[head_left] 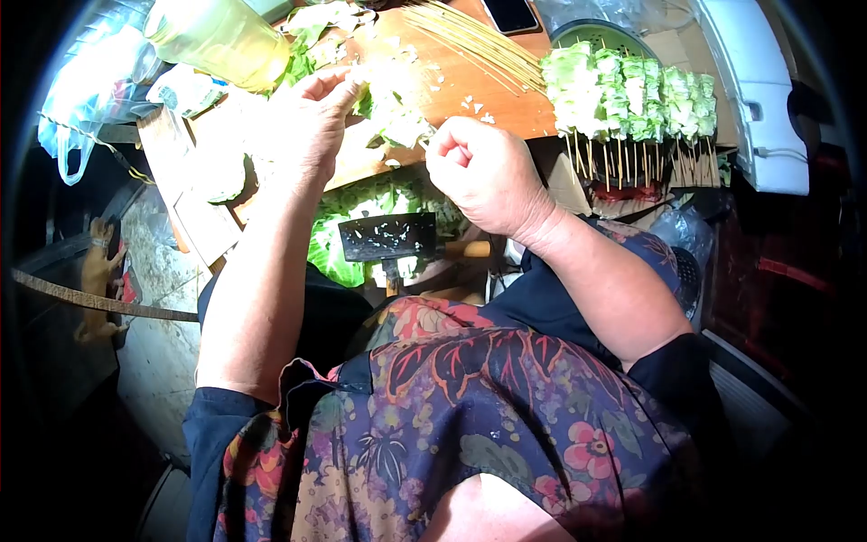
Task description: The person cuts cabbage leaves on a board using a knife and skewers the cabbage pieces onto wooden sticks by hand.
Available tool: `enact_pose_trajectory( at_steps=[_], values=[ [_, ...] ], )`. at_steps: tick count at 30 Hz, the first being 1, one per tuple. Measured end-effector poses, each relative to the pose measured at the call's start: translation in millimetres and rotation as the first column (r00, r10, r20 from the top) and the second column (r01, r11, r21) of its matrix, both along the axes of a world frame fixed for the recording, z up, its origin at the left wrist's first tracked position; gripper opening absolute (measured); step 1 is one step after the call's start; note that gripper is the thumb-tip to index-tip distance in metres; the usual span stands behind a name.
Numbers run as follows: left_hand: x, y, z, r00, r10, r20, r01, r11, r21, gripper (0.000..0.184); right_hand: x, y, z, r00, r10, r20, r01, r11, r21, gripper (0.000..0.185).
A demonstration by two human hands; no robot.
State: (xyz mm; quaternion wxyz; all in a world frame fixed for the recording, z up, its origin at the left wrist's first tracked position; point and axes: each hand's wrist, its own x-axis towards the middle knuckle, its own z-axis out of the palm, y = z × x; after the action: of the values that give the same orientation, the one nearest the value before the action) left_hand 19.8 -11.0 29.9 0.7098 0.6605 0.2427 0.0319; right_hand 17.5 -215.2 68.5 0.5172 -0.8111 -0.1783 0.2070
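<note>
My left hand [312,122] is raised over the wooden board [506,113], thumb and fingers pinched on a pale green cabbage leaf [363,104]; strong glare washes out its edges. To the right, my right hand [483,172] is closed, with a thin skewer end [428,140] just showing at the fingertips; the rest is hidden. Between the hands lie cabbage pieces [397,117]. Bare bamboo skewers [474,41] lie on the board beyond. At the right, threaded cabbage skewers [623,95] stand in rows over a basin, sticks toward me.
A cleaver [388,237] with a wooden handle lies over a container of cabbage leaves [330,248] near my lap. A yellowish plastic jug [217,41] and plastic bags [90,99] stand at the left. A phone [511,14] lies at the far edge; a green colander [605,34] is behind the skewers.
</note>
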Motion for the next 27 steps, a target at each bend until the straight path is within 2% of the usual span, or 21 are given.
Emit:
enact_pose_trajectory(
  at_steps=[6,8,11,13,15,19,24,27],
  values=[
    [3,7,-17,0.997,0.078,0.015,-0.078,0.997,0.015,0.025,-3,2,6,1.000,0.007,-0.009,-0.007,1.000,-0.013,0.006],
    [8,29,-31,0.984,0.153,0.088,-0.147,0.987,-0.068,0.029,-6,-2,13,0.995,0.042,-0.093,-0.044,0.999,-0.019,0.006],
    [7,38,-22,0.981,0.194,0.033,-0.185,0.967,-0.173,0.031,-9,-8,15,0.982,0.036,-0.185,-0.036,0.999,0.004,0.005],
    [6,38,-22,0.984,0.178,0.007,-0.174,0.969,-0.175,0.032,-9,-9,16,0.986,0.021,-0.164,-0.021,1.000,0.003,0.005],
    [7,37,-25,0.981,0.192,-0.035,-0.193,0.929,-0.317,0.035,-8,-10,15,0.989,0.012,-0.144,-0.012,1.000,0.001,0.005],
    [9,33,-18,0.975,0.214,-0.058,-0.221,0.925,-0.308,0.036,-8,-10,11,0.987,0.018,-0.159,-0.013,0.999,0.038,0.005],
    [9,35,-18,0.989,0.144,-0.016,-0.142,0.942,-0.304,0.032,-7,-11,11,0.989,0.028,-0.145,-0.025,0.999,0.021,0.004],
    [10,37,-23,0.990,0.143,0.011,-0.134,0.953,-0.271,0.032,-7,-10,8,0.979,0.018,-0.202,-0.009,0.999,0.046,0.004]
  ],
)
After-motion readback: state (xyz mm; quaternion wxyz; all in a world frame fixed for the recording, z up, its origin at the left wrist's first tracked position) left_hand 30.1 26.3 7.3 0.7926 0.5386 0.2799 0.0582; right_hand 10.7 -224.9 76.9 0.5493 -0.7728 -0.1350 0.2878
